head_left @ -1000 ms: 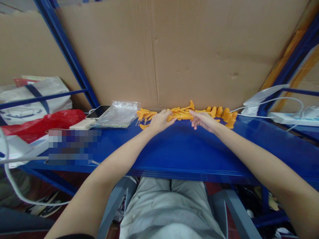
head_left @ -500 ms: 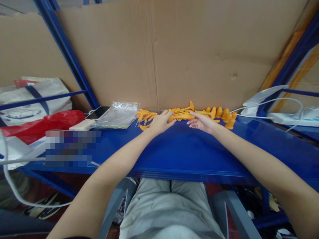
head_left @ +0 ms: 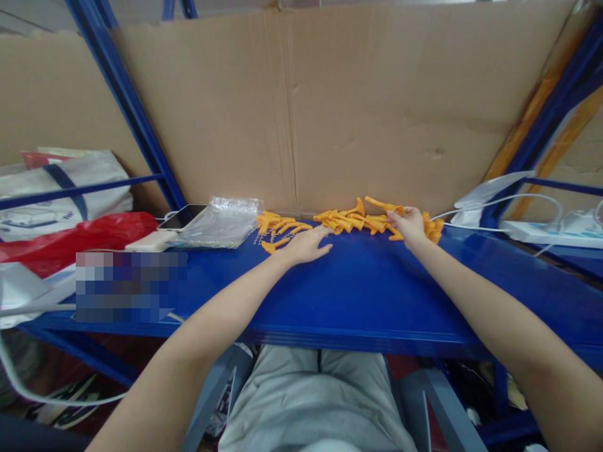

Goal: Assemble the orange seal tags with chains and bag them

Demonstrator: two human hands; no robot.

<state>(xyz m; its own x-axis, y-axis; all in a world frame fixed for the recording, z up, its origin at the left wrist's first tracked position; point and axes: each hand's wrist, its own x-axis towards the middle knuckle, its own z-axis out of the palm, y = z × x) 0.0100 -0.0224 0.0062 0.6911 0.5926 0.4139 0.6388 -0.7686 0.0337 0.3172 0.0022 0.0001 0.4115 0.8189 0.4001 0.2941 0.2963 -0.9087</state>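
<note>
Orange plastic pieces (head_left: 351, 221) lie in a long heap at the far edge of the blue tabletop (head_left: 367, 289), right up against the big brown cardboard wall (head_left: 358, 107), at about 12 o'clock from the person in the head view. A smaller bunch of the same orange pieces (head_left: 277, 225) sits a little to the left, at about 11 o'clock. The right hand (head_left: 409, 225) is at the right end of the heap, at about 1 o'clock, and its fingers (head_left: 394, 216) are pinched around one long orange piece (head_left: 380, 204) that sticks out to the left above the others. The left hand (head_left: 307, 246) lies flat on the tabletop just in front of the heap, palm down, fingers stretched out and loose, holding nothing; its fingertips reach the edge of the orange pieces. At 10 o'clock there is a clear plastic bag (head_left: 221, 221), and a phone (head_left: 183, 217) lies just beside it on its left. Farther left is a red bag (head_left: 70, 240) with a white bag (head_left: 61, 191) behind it. At 2 o'clock a white power strip (head_left: 541, 232) with white cables (head_left: 499, 201) rests on the tabletop. At 6 o'clock, under the tabletop, the person's grey trousers (head_left: 311, 402) show.
</note>
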